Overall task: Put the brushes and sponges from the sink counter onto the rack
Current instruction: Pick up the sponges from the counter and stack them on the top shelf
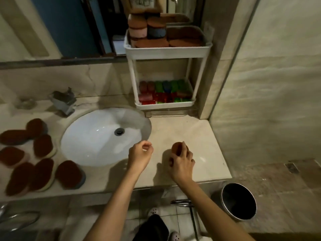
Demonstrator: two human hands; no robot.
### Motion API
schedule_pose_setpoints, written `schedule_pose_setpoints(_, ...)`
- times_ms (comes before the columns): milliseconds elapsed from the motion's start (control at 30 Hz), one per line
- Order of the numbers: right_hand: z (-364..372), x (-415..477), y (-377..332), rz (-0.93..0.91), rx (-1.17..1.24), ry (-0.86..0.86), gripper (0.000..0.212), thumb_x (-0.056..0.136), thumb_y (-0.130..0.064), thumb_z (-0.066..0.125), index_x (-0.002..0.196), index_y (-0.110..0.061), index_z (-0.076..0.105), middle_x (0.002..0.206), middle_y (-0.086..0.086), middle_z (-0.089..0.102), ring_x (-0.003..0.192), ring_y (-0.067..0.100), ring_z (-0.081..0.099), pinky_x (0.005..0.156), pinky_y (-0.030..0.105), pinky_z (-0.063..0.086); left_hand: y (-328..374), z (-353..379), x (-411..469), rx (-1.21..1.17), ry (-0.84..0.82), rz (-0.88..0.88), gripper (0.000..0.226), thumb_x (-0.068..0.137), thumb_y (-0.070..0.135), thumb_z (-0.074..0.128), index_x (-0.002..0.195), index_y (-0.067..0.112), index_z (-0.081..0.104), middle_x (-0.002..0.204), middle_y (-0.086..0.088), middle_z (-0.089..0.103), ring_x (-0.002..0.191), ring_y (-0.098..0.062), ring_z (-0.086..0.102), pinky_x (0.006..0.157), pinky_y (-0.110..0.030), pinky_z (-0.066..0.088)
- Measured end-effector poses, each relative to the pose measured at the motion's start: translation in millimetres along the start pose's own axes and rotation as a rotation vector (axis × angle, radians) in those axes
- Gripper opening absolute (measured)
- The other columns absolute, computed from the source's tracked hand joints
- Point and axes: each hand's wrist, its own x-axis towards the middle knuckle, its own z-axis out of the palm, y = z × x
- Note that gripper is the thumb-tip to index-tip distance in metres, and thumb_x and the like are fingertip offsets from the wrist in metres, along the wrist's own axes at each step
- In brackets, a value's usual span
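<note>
My right hand (182, 162) is closed around a brown sponge (176, 148), held just above the counter to the right of the sink. Beside it, over the sink's front rim, my left hand (140, 153) holds nothing, its fingers loosely curled. Several brown oval sponges (42, 146) lie on the counter left of the sink. The white two-tier rack (166, 52) stands at the back right. Its top tier holds stacked sponges (152, 32), and its lower tier holds coloured brushes (165, 92).
The white sink basin (104, 136) fills the middle of the marble counter (199, 136), with a faucet (63, 101) behind it on the left. A tiled wall runs close along the right. On the floor below right stands a metal bin (238, 200).
</note>
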Motion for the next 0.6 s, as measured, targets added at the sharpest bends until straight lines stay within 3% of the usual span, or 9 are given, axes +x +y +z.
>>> schedule_pose_setpoints(133, 18, 2, -55, -0.212, 0.016, -0.066, 0.037, 0.090, -0.031, 0.054, 0.125, -0.024, 0.057, 0.160, 0.008, 0.002, 0.140, 0.040, 0.014, 0.112, 0.050, 0.025, -42, -45, -4, 0.039, 0.147, -0.178, 0.026, 0.090, 0.012, 0.053, 0.111, 0.002, 0.065, 0.116, -0.015, 0.067, 0.109, -0.030, 0.060, 0.087, -0.026, 0.043)
schedule_pose_setpoints(233, 37, 1, -90, -0.346, -0.022, -0.119, 0.035, 0.089, -0.028, 0.054, 0.123, -0.023, 0.059, 0.159, 0.007, 0.008, 0.138, 0.041, 0.018, 0.111, 0.051, 0.029, -75, -77, -6, 0.053, 0.228, -0.306, 0.033, 0.091, 0.013, 0.054, 0.121, 0.000, 0.058, 0.125, -0.018, 0.061, 0.115, -0.032, 0.057, 0.095, -0.032, 0.044)
schedule_pose_setpoints(367, 58, 3, -126, -0.449, -0.059, -0.191, 0.033, 0.093, -0.026, 0.050, 0.124, -0.025, 0.059, 0.160, 0.006, 0.001, 0.142, 0.041, 0.012, 0.113, 0.052, 0.026, -116, -115, -4, 0.109, 0.351, -0.476, 0.039, 0.091, 0.017, 0.055, 0.125, -0.001, 0.053, 0.126, -0.022, 0.056, 0.115, -0.037, 0.055, 0.091, -0.039, 0.045)
schedule_pose_setpoints(500, 79, 7, -157, -0.543, -0.116, -0.263, 0.038, 0.094, -0.020, 0.050, 0.130, -0.030, 0.054, 0.160, 0.007, -0.008, 0.144, 0.038, 0.007, 0.115, 0.051, 0.021, -146, -141, 9, 0.127, 0.253, -0.611, 0.066, 0.091, 0.025, 0.055, 0.146, 0.005, 0.024, 0.149, -0.022, 0.030, 0.134, -0.037, 0.036, 0.108, -0.040, 0.034)
schedule_pose_setpoints(600, 96, 9, -174, -0.600, -0.178, -0.355, 0.052, 0.091, -0.020, 0.054, 0.140, -0.032, 0.040, 0.159, 0.008, -0.017, 0.145, 0.037, 0.002, 0.117, 0.050, 0.018, -162, -148, 23, 0.163, 0.150, -0.654, 0.077, 0.091, 0.032, 0.055, 0.150, 0.009, 0.010, 0.154, -0.021, 0.014, 0.137, -0.037, 0.031, 0.110, -0.041, 0.032)
